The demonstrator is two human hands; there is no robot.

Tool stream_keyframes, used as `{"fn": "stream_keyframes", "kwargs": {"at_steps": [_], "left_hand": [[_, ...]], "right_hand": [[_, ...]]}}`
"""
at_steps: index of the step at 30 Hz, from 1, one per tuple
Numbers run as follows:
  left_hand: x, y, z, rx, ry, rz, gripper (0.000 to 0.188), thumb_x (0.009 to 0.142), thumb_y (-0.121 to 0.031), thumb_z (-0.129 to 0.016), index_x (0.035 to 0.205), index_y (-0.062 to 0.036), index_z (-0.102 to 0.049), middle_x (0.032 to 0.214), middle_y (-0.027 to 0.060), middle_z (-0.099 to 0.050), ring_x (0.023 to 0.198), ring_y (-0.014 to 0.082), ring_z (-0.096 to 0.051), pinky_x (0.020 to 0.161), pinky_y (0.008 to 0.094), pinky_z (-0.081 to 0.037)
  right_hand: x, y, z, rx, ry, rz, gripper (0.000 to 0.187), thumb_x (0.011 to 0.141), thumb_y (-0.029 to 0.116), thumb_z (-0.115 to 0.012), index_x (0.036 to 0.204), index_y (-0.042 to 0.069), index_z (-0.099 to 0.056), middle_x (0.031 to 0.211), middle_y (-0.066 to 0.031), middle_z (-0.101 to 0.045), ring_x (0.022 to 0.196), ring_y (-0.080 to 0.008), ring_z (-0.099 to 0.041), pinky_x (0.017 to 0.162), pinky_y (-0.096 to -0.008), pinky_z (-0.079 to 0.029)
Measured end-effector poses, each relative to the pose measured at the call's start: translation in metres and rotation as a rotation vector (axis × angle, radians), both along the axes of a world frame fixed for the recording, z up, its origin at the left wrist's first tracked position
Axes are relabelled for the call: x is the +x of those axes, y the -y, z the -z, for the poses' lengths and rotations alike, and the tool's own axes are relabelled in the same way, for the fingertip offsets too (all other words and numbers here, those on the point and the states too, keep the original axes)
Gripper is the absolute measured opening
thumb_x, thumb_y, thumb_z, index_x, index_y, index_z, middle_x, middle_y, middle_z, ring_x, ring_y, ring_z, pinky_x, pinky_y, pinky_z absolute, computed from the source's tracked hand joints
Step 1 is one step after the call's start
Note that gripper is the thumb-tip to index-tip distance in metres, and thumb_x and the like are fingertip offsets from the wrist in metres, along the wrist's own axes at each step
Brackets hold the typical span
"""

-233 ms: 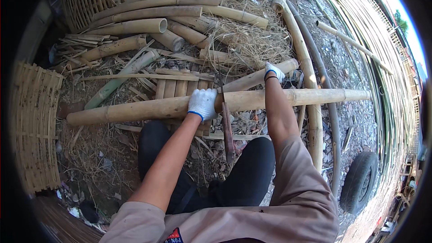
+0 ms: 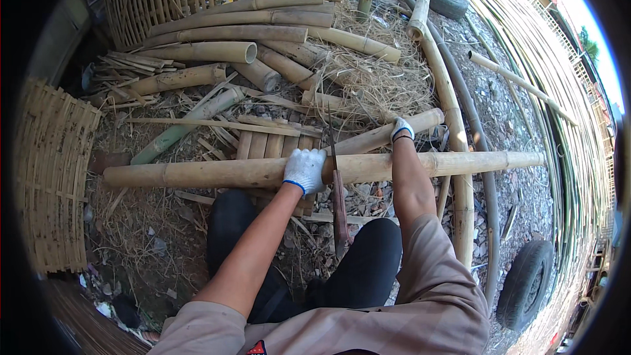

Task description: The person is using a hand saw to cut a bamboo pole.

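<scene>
A long bamboo pole lies crosswise in front of my knees. My left hand, in a white glove with a blue cuff, is closed over it near the middle. Just right of that hand, a long narrow blade with a reddish-brown wooden handle crosses the pole, handle toward me; neither hand is on it. Reaching over the pole, my right hand, also gloved, is at a shorter bamboo piece behind it. The right fingers are mostly hidden, so their grip cannot be told.
Cut bamboo lengths are stacked at the far left, beside straw-like shavings. A green bamboo piece and flat slats lie behind the pole. Long bamboo runs away on the right; a tyre lies near right.
The view has tilted, so the scene sits lower and slightly further right in the picture. My hands stay at the same bamboo, and the blade still crosses the pole.
</scene>
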State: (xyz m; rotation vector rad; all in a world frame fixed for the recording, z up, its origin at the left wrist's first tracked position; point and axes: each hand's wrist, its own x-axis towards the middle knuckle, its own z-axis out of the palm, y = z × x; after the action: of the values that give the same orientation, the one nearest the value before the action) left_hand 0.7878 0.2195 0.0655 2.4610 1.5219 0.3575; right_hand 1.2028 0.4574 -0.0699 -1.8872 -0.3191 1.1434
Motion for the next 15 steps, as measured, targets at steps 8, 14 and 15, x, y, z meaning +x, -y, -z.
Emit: {"fn": "stream_keyframes", "kwargs": {"at_steps": [8,14,15], "left_hand": [[-0.079,0.026,0.021,-0.156,-0.180,-0.159,0.054,0.062,-0.036,-0.085,0.103,-0.0087,-0.063,0.097,0.0137,-0.070,0.094,0.0316,-0.069,0.085,0.0430,-0.052],[-0.070,0.020,0.024,-0.118,-0.159,-0.135,0.054,0.062,-0.036,-0.085,0.103,-0.0089,-0.063,0.099,0.0134,-0.070,0.096,0.0311,-0.069,0.085,0.0428,-0.052],[-0.070,0.021,0.025,-0.123,-0.155,-0.141,0.055,0.062,-0.036,-0.085,0.104,-0.0090,-0.063,0.100,0.0135,-0.070,0.097,0.0310,-0.069,0.086,0.0428,-0.051]], "right_hand": [[-0.203,0.120,-0.196,0.695,0.323,0.399,0.089,0.075,0.023,-0.088,0.143,-0.006,-0.039,0.135,-0.0248,-0.057,0.116,-0.0335,-0.064,0.102,-0.0431,-0.054],[-0.218,0.180,-0.299,1.131,0.178,0.503,0.092,0.088,0.035,-0.081,0.150,0.000,-0.023,0.140,-0.0239,-0.048,0.117,-0.0335,-0.062,0.101,-0.0429,-0.058],[-0.228,0.176,-0.299,1.136,0.176,0.508,0.092,0.088,0.035,-0.081,0.150,0.000,-0.023,0.140,-0.0239,-0.048,0.117,-0.0335,-0.062,0.101,-0.0429,-0.058]]}}
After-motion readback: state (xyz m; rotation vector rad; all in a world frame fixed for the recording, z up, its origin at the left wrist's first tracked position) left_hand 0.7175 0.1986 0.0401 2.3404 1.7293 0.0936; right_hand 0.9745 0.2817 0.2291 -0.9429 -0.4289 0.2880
